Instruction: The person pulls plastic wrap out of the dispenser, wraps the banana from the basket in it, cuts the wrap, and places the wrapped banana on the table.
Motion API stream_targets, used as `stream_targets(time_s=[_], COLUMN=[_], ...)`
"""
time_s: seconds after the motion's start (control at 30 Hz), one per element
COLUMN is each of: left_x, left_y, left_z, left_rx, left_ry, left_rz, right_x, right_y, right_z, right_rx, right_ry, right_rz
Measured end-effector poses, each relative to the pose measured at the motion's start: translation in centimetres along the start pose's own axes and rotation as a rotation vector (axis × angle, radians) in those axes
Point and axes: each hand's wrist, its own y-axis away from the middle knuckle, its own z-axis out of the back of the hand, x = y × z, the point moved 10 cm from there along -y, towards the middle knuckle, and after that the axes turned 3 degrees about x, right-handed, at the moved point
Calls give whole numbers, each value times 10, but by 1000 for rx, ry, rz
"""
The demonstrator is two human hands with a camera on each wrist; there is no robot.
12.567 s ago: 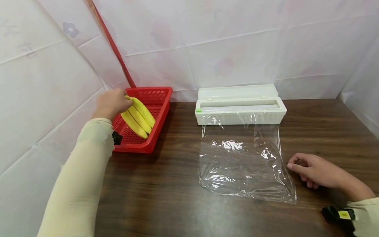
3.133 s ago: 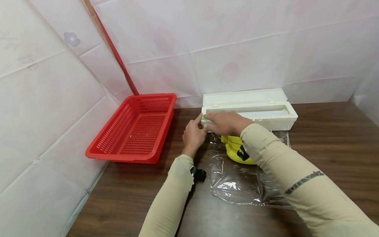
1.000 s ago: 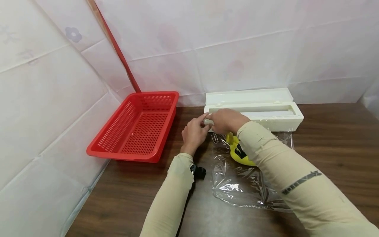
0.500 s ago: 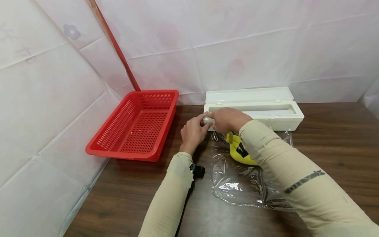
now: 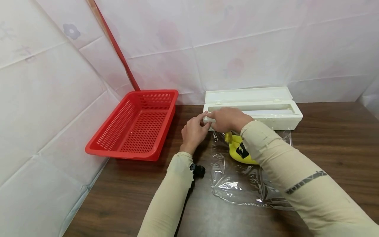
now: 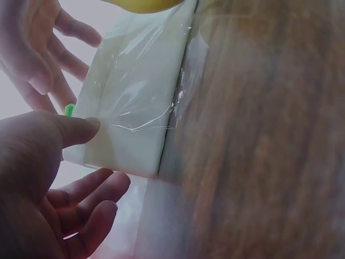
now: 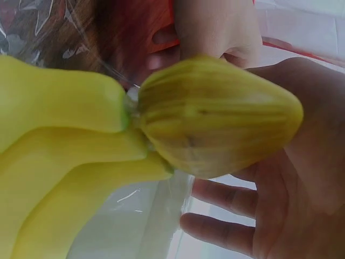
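Left hand (image 5: 193, 133) pinches end of white box (image 5: 275, 124); right hand (image 5: 228, 119) alongside, fingers loosely extended, contact unclear. Plastic film (image 5: 234, 186) bodyward of both, bananas (image 5: 240, 158) atop. Film probably light, limp, clingy; best taken by corners.

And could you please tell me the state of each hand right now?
Left hand: holding the left end of the cling film dispenser.
Right hand: open, near the green slider; contact cannot be told.

Creased white sheeting (image 5: 251, 39), faintly printed in pink, walls in a dark, softly gleaming wood-grain table (image 5: 133, 194)
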Motion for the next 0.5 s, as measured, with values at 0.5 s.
stream_targets(time_s=[0.5], left_x=[13], left_y=[-3], left_z=[-3], left_rx=[84], left_ry=[105], left_rz=[-14], right_x=[-10], right_y=[7], right_z=[7], right_rx=[-120], right_ry=[-260], right_rz=[80])
